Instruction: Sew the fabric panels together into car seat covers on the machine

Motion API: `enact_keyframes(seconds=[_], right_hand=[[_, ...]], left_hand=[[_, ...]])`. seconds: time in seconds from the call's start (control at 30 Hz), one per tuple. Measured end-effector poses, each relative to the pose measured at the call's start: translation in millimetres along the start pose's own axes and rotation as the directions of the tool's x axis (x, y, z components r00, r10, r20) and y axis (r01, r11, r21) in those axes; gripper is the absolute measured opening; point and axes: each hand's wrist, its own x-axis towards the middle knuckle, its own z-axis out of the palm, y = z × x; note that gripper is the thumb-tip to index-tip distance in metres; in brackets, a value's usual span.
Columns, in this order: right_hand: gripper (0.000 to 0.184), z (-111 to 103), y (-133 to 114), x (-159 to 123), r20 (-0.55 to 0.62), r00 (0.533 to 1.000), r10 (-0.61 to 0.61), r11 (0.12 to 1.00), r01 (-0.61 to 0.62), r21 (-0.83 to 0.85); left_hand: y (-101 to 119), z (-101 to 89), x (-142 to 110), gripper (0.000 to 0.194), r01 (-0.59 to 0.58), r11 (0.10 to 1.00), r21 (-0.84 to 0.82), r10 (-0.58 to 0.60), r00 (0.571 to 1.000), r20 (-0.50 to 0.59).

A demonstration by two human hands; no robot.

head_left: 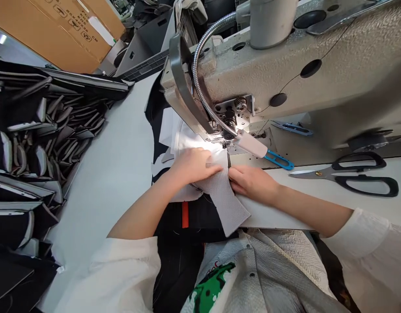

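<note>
The left hand (192, 167) lies flat, pressing white mesh fabric (231, 213) near the needle of a sewing machine (220, 80), while the right hand (251, 183) pinches its edge, apparently guiding a seam that calls for steady alignment.

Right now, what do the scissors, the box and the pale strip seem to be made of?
Scissors: shiny metal blades, by their gleam; smooth black handles, probably plastic.
Box: matt brown cardboard, by its printed panel.
Pale strip: matt, perhaps woven synthetic, from its fine grid texture.
</note>
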Motion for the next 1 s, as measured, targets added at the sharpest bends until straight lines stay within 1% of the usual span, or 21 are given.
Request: enact_keyframes(seconds=[0.03,0.07,0.13,0.2,0.27,0.33,0.4,0.5,0.63,0.7,0.87,1.0], right_hand=[[0.014,1,0,1,-0.028,1.0,0.005,0.999,-0.006,-0.047],[0.015,2,0,2,-0.062,0.998,-0.017,0.995,0.01,-0.097],[0.023,5,-2,3,-0.133,0.981,-0.138,0.976,0.112,-0.185],[0.029,7,-4,3,-0.176,0.942,-0.284,0.943,0.241,-0.231],[0.03,10,-6,2,-0.188,0.914,-0.361,0.92,0.315,-0.232],[0.03,12,-7,1,-0.188,0.909,-0.372,0.919,0.332,-0.211],[0.03,14,-8,-1,-0.175,0.924,-0.34,0.933,0.309,-0.185],[0.032,15,-8,-4,-0.153,0.938,-0.312,0.945,0.289,-0.155],[0.032,11,-6,-6,-0.148,0.943,-0.298,0.952,0.282,-0.118],[0.033,9,-6,-8,-0.155,0.944,-0.291,0.955,0.277,-0.104],[0.036,8,-7,-13,-0.208,0.93,-0.304,0.95,0.281,-0.134],[0.034,11,-10,-15,-0.216,0.94,-0.264,0.963,0.245,-0.111]], left_hand=[[7,0.8,3,0.035,0.007,1.0,0.01,-0.007,1.0,-0.007],[12,3.3,5,0.031,-0.001,1.0,0.014,0.001,0.999,-0.033],[16,12.4,9,0.025,-0.023,0.999,-0.032,0.018,0.991,-0.133],[13,23.1,13,0.026,-0.02,0.986,-0.163,-0.019,0.972,-0.234],[6,31.3,15,0.024,-0.001,0.95,-0.312,-0.091,0.955,-0.281],[0,35.5,15,0.021,-0.008,0.913,-0.408,-0.12,0.95,-0.287],[0,36.7,14,0.02,-0.047,0.899,-0.434,-0.085,0.956,-0.28],[5,36.0,10,0.028,-0.084,0.922,-0.378,-0.021,0.964,-0.266],[11,33.5,7,0.033,-0.033,0.971,-0.239,-0.026,0.971,-0.24],[13,31.2,7,0.035,-0.032,0.981,-0.19,-0.011,0.974,-0.224],[18,24.7,6,0.036,-0.078,0.995,-0.057,0.07,0.989,-0.132],[16,20.6,8,0.033,-0.089,0.996,0.02,0.091,0.988,-0.125]])
